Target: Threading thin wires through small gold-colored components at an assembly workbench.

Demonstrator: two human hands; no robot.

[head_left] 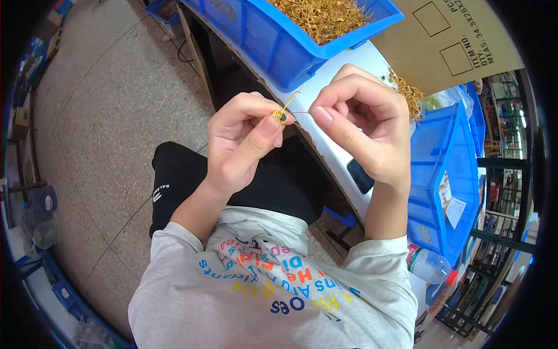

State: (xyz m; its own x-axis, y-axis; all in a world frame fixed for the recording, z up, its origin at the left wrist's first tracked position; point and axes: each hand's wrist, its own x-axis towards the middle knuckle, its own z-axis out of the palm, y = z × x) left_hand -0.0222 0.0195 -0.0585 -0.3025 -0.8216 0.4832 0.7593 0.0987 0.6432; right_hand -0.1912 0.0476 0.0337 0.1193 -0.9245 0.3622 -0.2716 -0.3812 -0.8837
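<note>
Between the thumb and fingers of my left hand (235,139) is a small gold wire coil (279,116) with a dark green spot, perhaps a stone, at its face. A loose gold wire end sticks up from it. My right hand (372,125), just to the right, pinches a thin wire (301,113) between thumb and forefinger. That wire stretches across the short gap to the coil. Both hands are raised over the near edge of the white table (334,139) and my lap.
A blue bin (279,49) heaped with gold wire pieces (325,20) stands at the table's far end. More gold pieces (407,96) lie beside a cardboard box (453,46). On the right are a tilted blue bin (427,192), a dark phone-like object (360,176) and a plastic bottle (431,266).
</note>
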